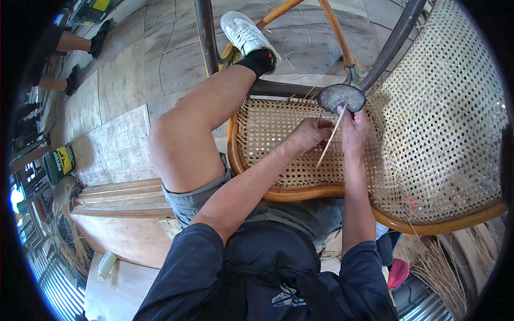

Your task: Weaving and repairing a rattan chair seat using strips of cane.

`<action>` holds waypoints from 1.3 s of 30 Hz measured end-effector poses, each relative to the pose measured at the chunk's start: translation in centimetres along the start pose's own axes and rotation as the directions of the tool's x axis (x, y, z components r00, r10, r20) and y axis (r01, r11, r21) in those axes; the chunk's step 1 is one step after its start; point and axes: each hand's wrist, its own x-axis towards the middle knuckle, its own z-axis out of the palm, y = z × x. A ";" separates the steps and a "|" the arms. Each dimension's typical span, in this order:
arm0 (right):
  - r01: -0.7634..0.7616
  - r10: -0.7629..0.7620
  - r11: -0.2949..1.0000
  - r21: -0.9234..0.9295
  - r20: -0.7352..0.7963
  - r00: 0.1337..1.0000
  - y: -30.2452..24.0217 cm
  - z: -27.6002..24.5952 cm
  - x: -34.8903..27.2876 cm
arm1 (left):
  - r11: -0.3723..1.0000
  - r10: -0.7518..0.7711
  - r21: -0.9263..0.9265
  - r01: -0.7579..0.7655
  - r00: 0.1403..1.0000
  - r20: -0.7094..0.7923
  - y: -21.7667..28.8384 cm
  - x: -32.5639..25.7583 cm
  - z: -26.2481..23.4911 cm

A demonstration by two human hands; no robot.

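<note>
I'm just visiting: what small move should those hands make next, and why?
Perhaps the right hand should swing the pale, thin, straight stick slightly aside: its upper end seems gripped at that thumb, and its length slants close past the left hand, over the tan woven-cane chair seat.

Left forearm [256, 179] angled inward, left hand [311, 134] curled, partly hidden; right forearm [357, 182] extended forward, right hand [354, 131] clenched, both held near far edge of seat [267, 124].

Floor, as I see it: pale, scuffed wooden sheets [122, 77], seams showing. By the person's left: long brown wooden boards [120, 201], one green-and-yellow bucket [58, 165], ribbed silvery sheeting [56, 278], bright light beyond.
</note>
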 end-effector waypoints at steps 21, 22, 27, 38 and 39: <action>0.493 -0.691 0.356 -0.794 0.132 0.711 -17.7 -14.3 0.5 | 0.987 0.103 0.147 -0.057 0.937 -0.334 2.0 1.0 -2.6; 0.268 -0.331 0.927 -0.261 -0.238 0.913 -12.2 -18.4 -4.4 | 0.958 0.227 0.253 -0.132 0.892 -0.392 2.1 1.3 -4.6; -0.481 0.366 0.754 -0.448 -0.322 0.873 -4.7 -19.0 -25.9 | 0.933 0.272 0.343 -0.108 0.837 -0.475 2.1 2.8 -10.3; -0.796 0.680 0.436 -0.420 -0.426 0.597 5.4 -23.5 -41.9 | 0.977 0.039 0.200 0.071 0.865 -0.500 2.0 2.7 -11.0; -0.624 0.719 0.266 -0.735 -0.280 0.637 5.4 -24.8 -41.3 | 0.978 0.039 0.198 0.071 0.863 -0.503 2.2 2.7 -11.1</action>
